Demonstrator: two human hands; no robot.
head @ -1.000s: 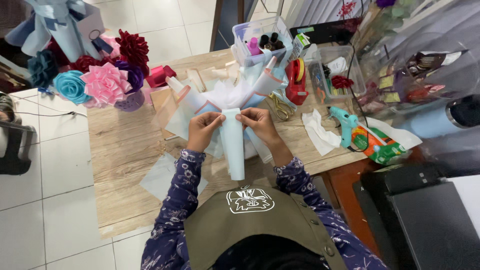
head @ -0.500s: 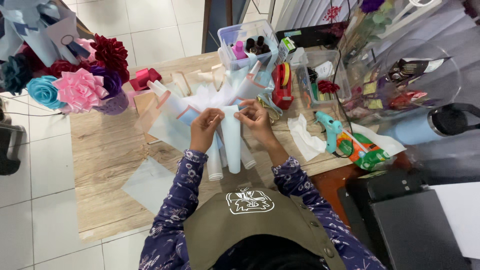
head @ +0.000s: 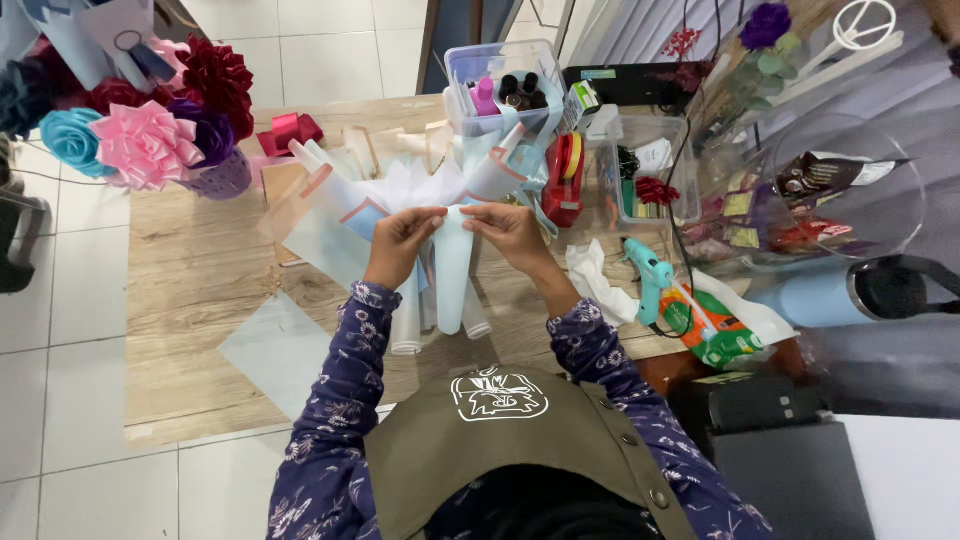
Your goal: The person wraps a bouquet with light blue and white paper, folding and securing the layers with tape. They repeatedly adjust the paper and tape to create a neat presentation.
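Observation:
Both hands meet at the top of a pale blue paper roll [head: 452,285] that lies upright on the wooden table [head: 200,300]. My left hand [head: 400,240] pinches its upper left edge, and my right hand [head: 510,232] pinches the upper right edge. Two more pale rolls [head: 407,325] lie beside it, partly under my left wrist. White and pale blue wrapping sheets with pink edges [head: 345,200] fan out just beyond my hands.
A bunch of paper flowers [head: 150,135] stands at the far left. A clear box of supplies [head: 500,85], red ribbon spools [head: 565,175], a teal glue gun [head: 650,275] and a loose pale blue sheet [head: 270,345] surround the work. A glass dome [head: 850,190] sits right.
The view has shifted slightly, so the table sits a little left. Both hands stay at the top of the pale blue roll, with fingers a little closer together.

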